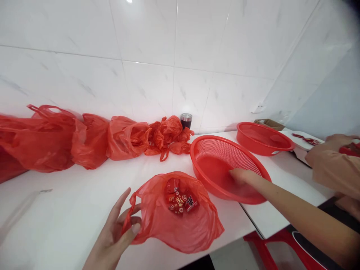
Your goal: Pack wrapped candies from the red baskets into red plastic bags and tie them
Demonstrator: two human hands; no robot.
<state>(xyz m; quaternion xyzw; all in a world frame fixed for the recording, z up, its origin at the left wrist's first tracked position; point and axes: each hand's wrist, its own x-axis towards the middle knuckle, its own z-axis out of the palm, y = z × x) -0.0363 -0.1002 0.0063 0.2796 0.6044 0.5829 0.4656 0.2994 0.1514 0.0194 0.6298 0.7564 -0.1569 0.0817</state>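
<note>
My left hand (pixel 119 228) holds a red plastic bag (pixel 197 232) by its handle loop, with the thumb and fingers around the film. The bag lies on the white table with its mouth wide and facing me. Inside it are several small red packets (pixel 178 198) with gold and black printing. My right hand (pixel 240 177) reaches down into a red plastic strainer basket (pixel 202 176) just right of the bag. Its fingers are blurred and partly turned away, so whether they grip anything is unclear. No loose items show on the basket's floor.
Filled red bags (pixel 128 140) line the wall at left and centre, beside a dark tumbler (pixel 186 120). Behind the strainer stands a red basin (pixel 255 148) near a cardboard tray (pixel 270 123). Another person's arm (pixel 334 165) is at far right. A red stool (pixel 281 243) sits below the table edge.
</note>
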